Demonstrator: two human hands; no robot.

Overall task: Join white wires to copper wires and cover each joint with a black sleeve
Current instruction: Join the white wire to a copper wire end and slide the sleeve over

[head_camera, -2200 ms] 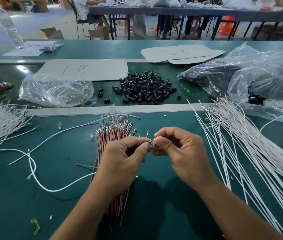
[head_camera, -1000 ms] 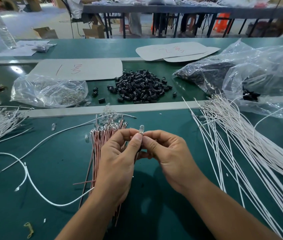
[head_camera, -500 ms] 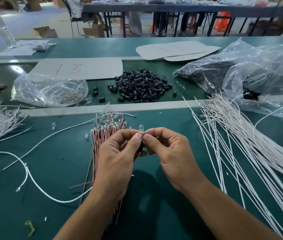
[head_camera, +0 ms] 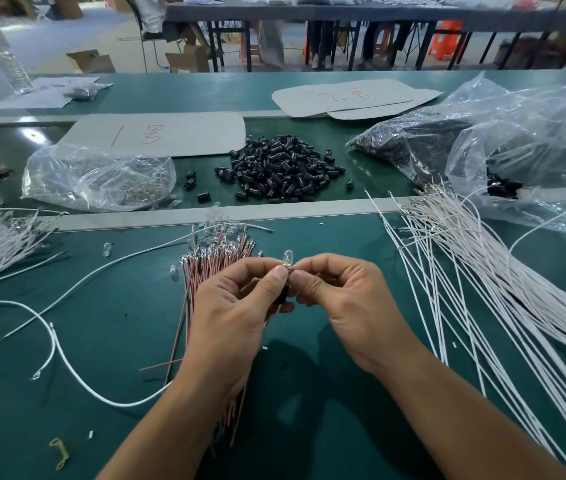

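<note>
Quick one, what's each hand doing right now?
Left hand: closed, thumb and finger pinching the base of a small clear glass bulb.
Right hand: closed, pinching the same bulb from the other side.

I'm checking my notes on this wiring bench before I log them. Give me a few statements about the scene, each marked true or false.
1. The left hand and the right hand both pinch one small part tipped with a clear bulb. True.
2. The pile of black sleeves lies nearer the person than the hands. False: it lies beyond them, past the pale strip.
3. The bundle of copper wires lies beneath the left hand. True.
4. The right hand rests on the sheaf of white wires. False: the sheaf lies apart from it, to its right.
</note>
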